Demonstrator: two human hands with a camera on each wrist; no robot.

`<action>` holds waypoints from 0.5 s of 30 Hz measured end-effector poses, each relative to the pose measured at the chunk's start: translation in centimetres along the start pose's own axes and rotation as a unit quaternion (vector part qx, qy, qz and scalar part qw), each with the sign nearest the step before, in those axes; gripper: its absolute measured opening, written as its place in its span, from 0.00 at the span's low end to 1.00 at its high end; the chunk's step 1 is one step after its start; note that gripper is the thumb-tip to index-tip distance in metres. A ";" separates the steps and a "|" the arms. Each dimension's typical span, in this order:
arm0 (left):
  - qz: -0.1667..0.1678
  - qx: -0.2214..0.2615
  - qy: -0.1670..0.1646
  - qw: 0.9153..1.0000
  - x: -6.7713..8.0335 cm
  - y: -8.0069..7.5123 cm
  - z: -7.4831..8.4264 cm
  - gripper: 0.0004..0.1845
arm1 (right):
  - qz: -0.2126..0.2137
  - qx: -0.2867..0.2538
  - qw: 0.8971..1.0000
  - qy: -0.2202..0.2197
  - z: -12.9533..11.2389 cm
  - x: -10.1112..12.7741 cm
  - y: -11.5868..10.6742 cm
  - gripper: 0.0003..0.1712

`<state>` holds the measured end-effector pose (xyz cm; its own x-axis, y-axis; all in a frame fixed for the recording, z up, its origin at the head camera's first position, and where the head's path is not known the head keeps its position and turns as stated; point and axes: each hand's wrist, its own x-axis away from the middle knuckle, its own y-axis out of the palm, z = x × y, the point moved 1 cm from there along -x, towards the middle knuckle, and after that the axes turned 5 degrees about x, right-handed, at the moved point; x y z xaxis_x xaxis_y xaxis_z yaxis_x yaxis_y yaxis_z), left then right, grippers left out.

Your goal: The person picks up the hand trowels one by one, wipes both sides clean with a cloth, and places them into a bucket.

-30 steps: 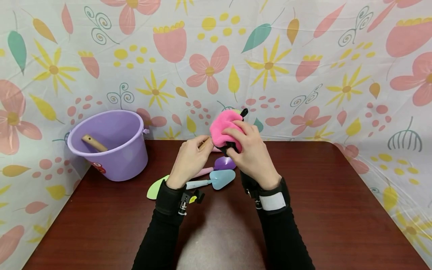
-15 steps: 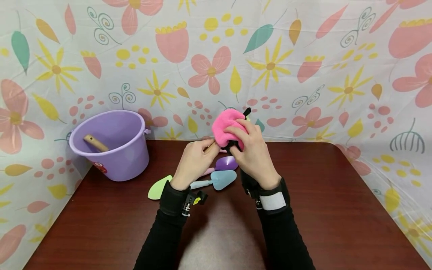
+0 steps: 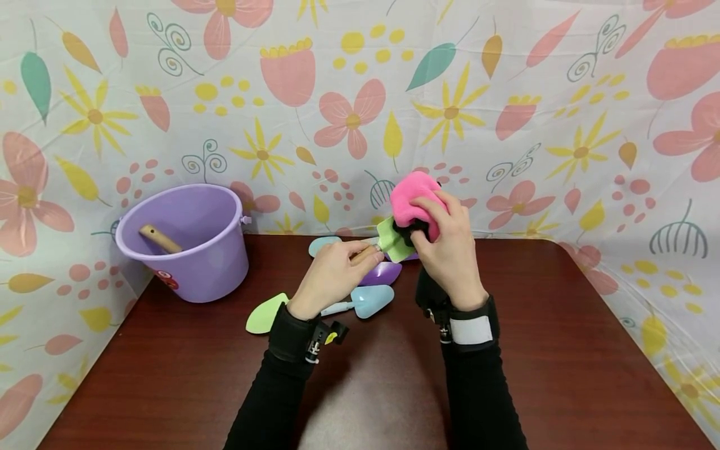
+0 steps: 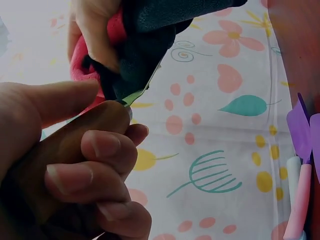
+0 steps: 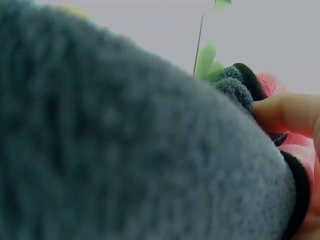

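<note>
Desk point(image 3: 562, 350): dark red wood, carrying everything below.
Bucket point(image 3: 188, 250): purple, at the far left, a wooden handle point(image 3: 159, 238) lying inside.
Left hand point(image 3: 332, 275): fingers curled around the wooden grip of a green trowel point(image 3: 392, 240), held above the desk.
Right hand point(image 3: 450, 247): clutched a pink cloth point(image 3: 413, 194), pressed against the trowel blade.
Loose trowels: blue point(image 3: 365, 300), purple point(image 3: 382, 272), and green point(image 3: 264, 314) lay below the hands.

Dark red-brown wooden table point(image 3: 562, 350), glossy top. On it: purple bucket point(image 3: 188, 244) at far left; light green scoop point(image 3: 264, 314) (partly hidden), blue trowel point(image 3: 365, 300), purple scoop point(image 3: 382, 272), pale blue scoop point(image 3: 323, 244) near the back edge.
</note>
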<state>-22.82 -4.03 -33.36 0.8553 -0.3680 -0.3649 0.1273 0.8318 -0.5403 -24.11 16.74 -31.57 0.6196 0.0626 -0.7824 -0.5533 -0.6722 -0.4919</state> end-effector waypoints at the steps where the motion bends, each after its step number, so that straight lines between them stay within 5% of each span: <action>1: 0.001 -0.003 -0.004 1.000 0.0 0.0 0.0 0.11 | 0.005 -0.001 1.000 0.001 0.2 0.0 -0.1 0.26; 6: 0.004 0.020 -0.027 0.999 0.3 -0.5 -0.2 0.13 | 0.052 -0.012 0.998 0.029 1.0 -0.1 -0.8 0.25; 11: 0.023 0.029 -0.005 0.999 0.3 -0.9 -0.4 0.09 | 0.082 -0.040 0.990 0.104 1.8 0.0 -1.5 0.23; 13: 0.029 0.025 0.006 0.999 0.3 -1.0 -0.4 0.09 | 0.073 -0.100 0.982 0.144 2.0 0.0 -1.7 0.23; 15: 0.027 0.037 0.006 0.999 0.2 -1.1 -0.4 0.10 | 0.062 -0.196 0.962 0.180 2.1 -0.1 -1.7 0.23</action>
<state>-22.96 -5.18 -33.17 0.8556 -0.3267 -0.4016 0.1189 0.8789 -0.4619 -24.42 19.46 -31.46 0.7539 -0.2474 -0.6086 -0.4261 -0.8892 -0.1664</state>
